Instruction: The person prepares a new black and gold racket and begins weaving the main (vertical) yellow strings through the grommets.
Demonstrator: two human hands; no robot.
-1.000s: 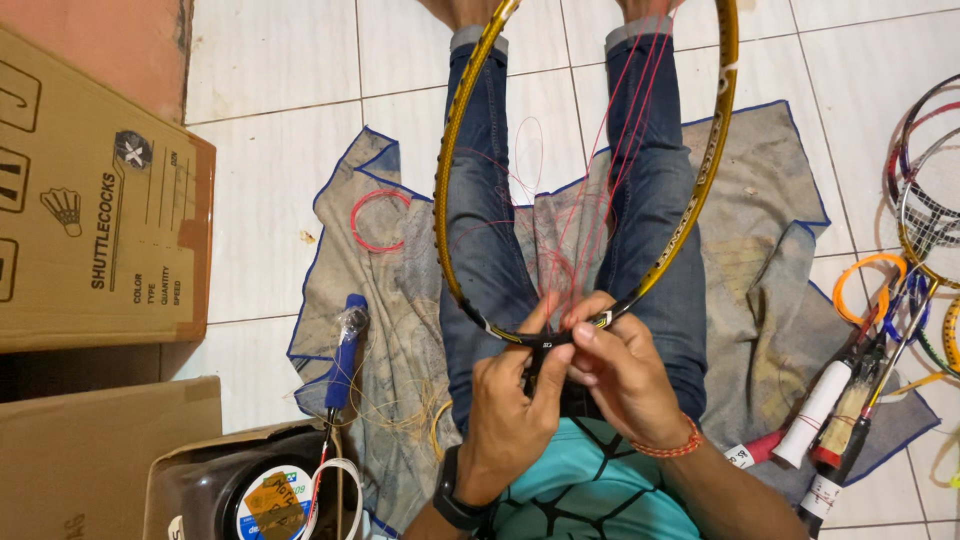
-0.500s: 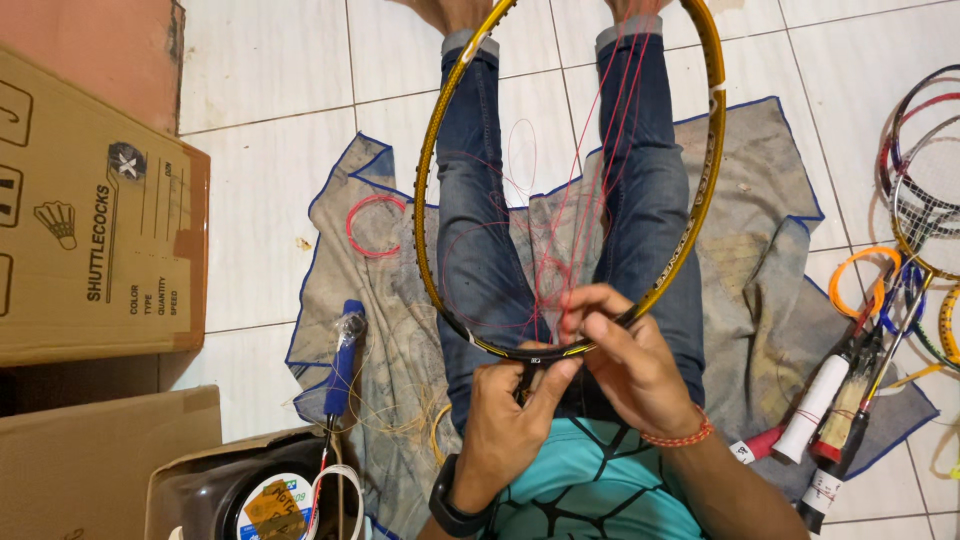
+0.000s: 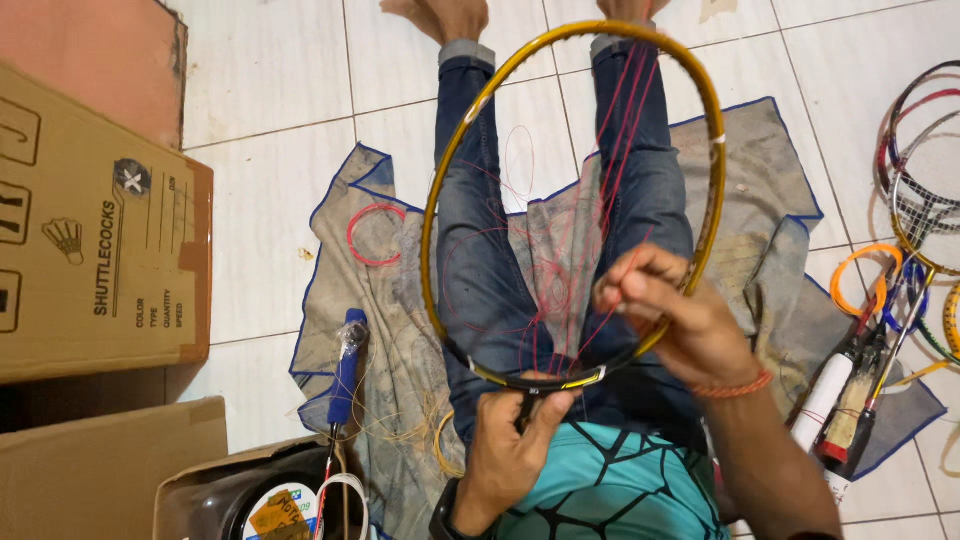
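Note:
A gold and black badminton racket frame (image 3: 433, 200) stands over my jeans-clad legs, with a few red strings (image 3: 622, 130) running down its right half. My left hand (image 3: 510, 445) grips the frame at its black throat, near my teal shirt. My right hand (image 3: 675, 315) is raised inside the lower right of the hoop, its fingers pinching a red string that runs down toward the throat.
A grey cloth with blue edging (image 3: 385, 300) lies on the white tile floor under my legs, with a red string coil (image 3: 375, 235) and a blue-handled tool (image 3: 347, 365) on it. Cardboard boxes (image 3: 95, 240) stand at left, a string reel (image 3: 285, 510) below. Several rackets (image 3: 915, 200) lie at right.
My right hand has lifted off the throat and moved up and right, drawing the red string with it. The left hand keeps its hold at the throat.

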